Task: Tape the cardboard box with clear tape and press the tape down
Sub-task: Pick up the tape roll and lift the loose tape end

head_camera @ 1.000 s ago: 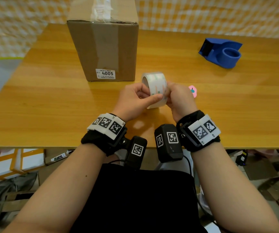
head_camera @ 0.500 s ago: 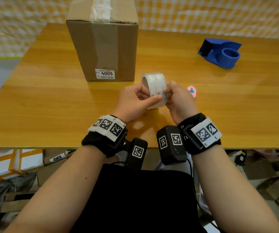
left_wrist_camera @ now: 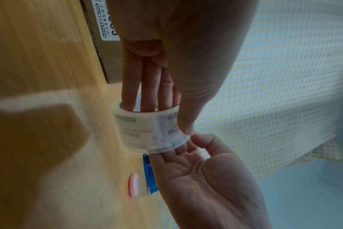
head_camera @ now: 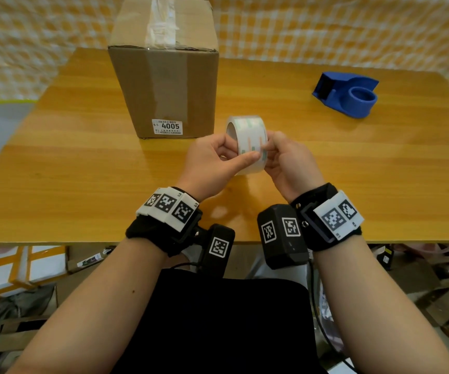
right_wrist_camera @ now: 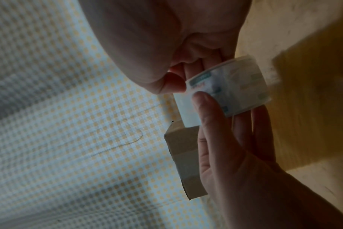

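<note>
A brown cardboard box (head_camera: 165, 85) stands upright at the back left of the wooden table (head_camera: 82, 171), with old tape on its top and a white "4005" label low on its front. Just in front of it, above the table, both hands hold a roll of clear tape (head_camera: 247, 139). My left hand (head_camera: 219, 160) has fingers through the core (left_wrist_camera: 145, 93) and its thumb on the outer face. My right hand (head_camera: 280, 155) pinches the roll's right rim with thumb and fingers (right_wrist_camera: 174, 83). The roll (right_wrist_camera: 231, 86) shows beside the box (right_wrist_camera: 184, 156) in the right wrist view.
A blue tape dispenser (head_camera: 349, 94) sits at the back right of the table. A small pink object (left_wrist_camera: 134, 184) lies on the table right of the hands, hidden in the head view. Cartons and clutter lie on the floor under the near table edge (head_camera: 55, 242).
Both hands stay on the roll in nearly the same place; the right thumb and fingertips have shifted slightly along the roll's edge. The box and dispenser have not moved.
</note>
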